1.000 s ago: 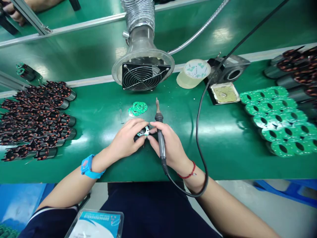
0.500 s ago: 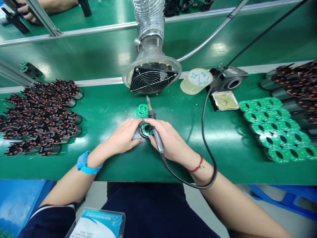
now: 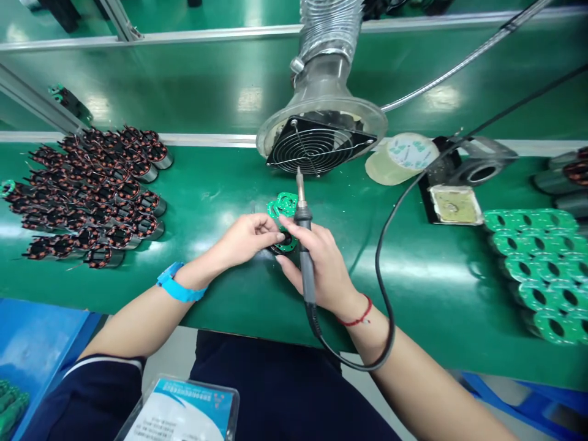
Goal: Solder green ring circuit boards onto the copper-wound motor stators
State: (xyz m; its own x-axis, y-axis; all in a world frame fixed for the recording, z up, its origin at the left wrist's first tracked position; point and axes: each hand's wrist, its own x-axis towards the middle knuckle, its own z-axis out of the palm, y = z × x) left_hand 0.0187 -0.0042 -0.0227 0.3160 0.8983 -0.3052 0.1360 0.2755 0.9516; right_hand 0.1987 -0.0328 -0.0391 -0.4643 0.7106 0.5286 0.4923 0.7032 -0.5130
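My right hand grips a soldering iron, its metal tip pointing away from me toward the fan. The thumb and fingers of that hand also curve beside a motor stator with a round green circuit board on top. My left hand is closed at the stator's left side, thumb and fingertips pinched over its edge; the fingers partly hide what they pinch. Just beyond lie loose green circuit boards, partly covered by my right fingers and the iron.
A fume extractor fan hangs over the bench. Wound stators stand in rows at left. To the right are a tape roll, an iron stand with a sponge, and a panel of green boards. The iron's black cord loops over my right forearm.
My view has swung left. My left fingers have gone from lying along the stator's side to pinching at its top edge. The soldering iron stays in my right hand.
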